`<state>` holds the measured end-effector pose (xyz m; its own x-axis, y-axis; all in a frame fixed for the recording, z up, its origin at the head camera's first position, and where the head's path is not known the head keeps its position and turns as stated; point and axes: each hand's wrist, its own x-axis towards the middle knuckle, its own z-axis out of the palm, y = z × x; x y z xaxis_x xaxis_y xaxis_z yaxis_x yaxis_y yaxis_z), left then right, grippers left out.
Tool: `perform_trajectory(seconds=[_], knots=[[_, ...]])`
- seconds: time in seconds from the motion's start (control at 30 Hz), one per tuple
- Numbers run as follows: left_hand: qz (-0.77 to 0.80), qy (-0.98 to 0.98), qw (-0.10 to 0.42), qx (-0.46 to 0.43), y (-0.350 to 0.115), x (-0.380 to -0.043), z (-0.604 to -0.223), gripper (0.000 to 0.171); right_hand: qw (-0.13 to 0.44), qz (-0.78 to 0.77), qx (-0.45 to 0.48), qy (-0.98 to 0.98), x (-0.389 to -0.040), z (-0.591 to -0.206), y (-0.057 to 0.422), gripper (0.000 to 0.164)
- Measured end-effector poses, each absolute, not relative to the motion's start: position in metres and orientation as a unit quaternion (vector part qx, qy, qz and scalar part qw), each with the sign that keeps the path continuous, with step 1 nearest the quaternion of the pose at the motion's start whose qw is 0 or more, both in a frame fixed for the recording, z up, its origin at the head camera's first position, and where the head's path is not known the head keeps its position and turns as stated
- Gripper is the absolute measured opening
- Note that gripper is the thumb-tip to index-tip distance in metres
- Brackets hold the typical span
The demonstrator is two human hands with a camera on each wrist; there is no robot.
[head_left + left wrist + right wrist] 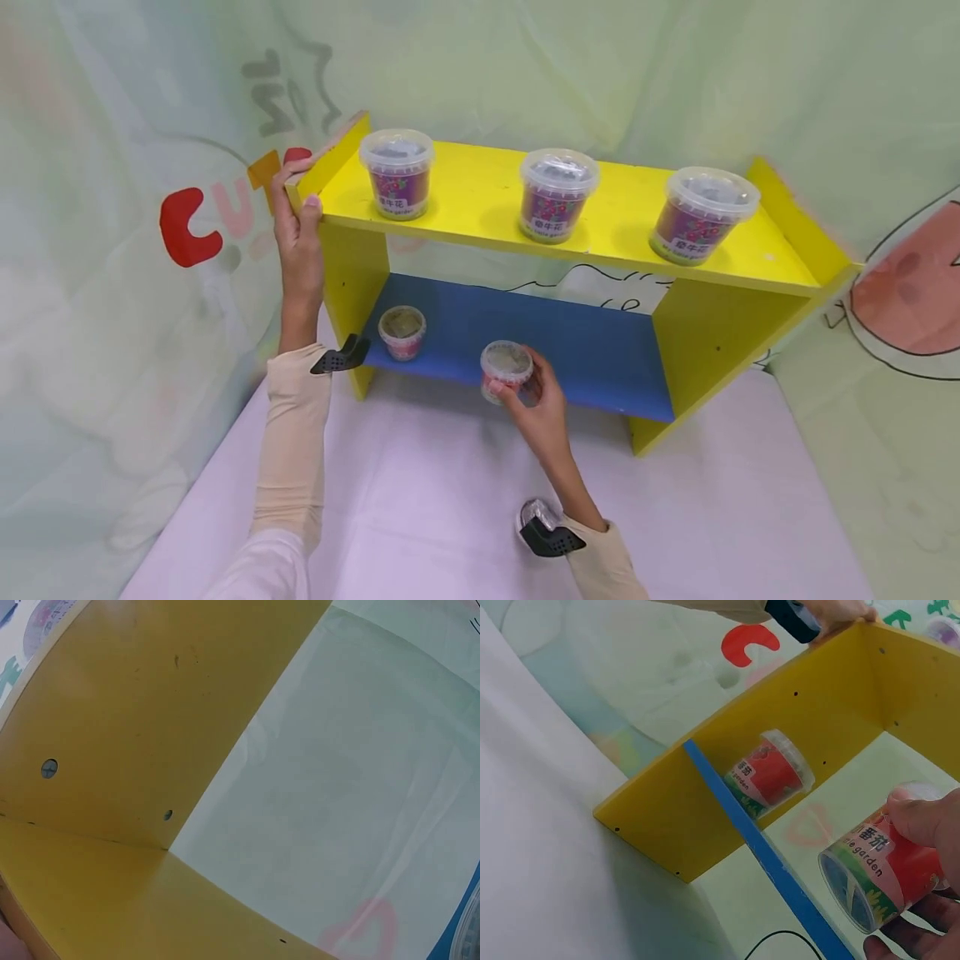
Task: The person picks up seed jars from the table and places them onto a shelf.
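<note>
My right hand (542, 408) grips a clear-lidded plastic tub with a red label (889, 862) by its sides, thumb in front and fingers behind. In the head view the tub overlaps the front edge of the blue lower shelf (600, 354). My left hand (300, 246) holds the upper left corner of the yellow shelf unit (348, 275), thumb over the front edge. A second red-labelled tub (402, 333) stands on the blue shelf at the left, seen again in the right wrist view. Only a sliver of the left hand shows in the left wrist view.
Three purple-labelled tubs, left (400, 179), middle (557, 200) and right (697, 217), stand spaced along the yellow top board. Another lidded tub (536, 512) sits on the white tablecloth (420, 500), partly hidden by the right wrist. A printed curtain (487, 67) hangs behind.
</note>
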<state>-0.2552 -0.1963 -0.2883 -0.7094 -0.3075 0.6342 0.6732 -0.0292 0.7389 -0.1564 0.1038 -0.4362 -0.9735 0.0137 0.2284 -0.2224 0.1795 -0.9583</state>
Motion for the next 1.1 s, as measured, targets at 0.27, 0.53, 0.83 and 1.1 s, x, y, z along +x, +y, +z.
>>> perform_trajectory(seconds=[0.27, 0.53, 0.83, 1.1], knots=[[-0.694, -0.603, 0.357, -0.168, -0.195, -0.255, -0.288, 0.041, 0.106, 0.603, 0.084, -0.786, -0.160, -0.419, 0.102, 0.068], [-0.696, -0.601, 0.359, -0.159, -0.195, -0.257, -0.287, 0.040, 0.094, 0.567, 0.143, -0.806, -0.165, -0.408, 0.103, 0.067], [-0.693, -0.597, 0.364, -0.173, -0.194, -0.255, -0.286, 0.039, 0.077, 0.560, 0.151, -0.811, -0.172, -0.410, 0.106, 0.068], [-0.697, -0.596, 0.361, -0.171, -0.194, -0.256, -0.288, 0.039, 0.069, 0.562, 0.136, -0.813, -0.188, -0.444, 0.112, 0.077]])
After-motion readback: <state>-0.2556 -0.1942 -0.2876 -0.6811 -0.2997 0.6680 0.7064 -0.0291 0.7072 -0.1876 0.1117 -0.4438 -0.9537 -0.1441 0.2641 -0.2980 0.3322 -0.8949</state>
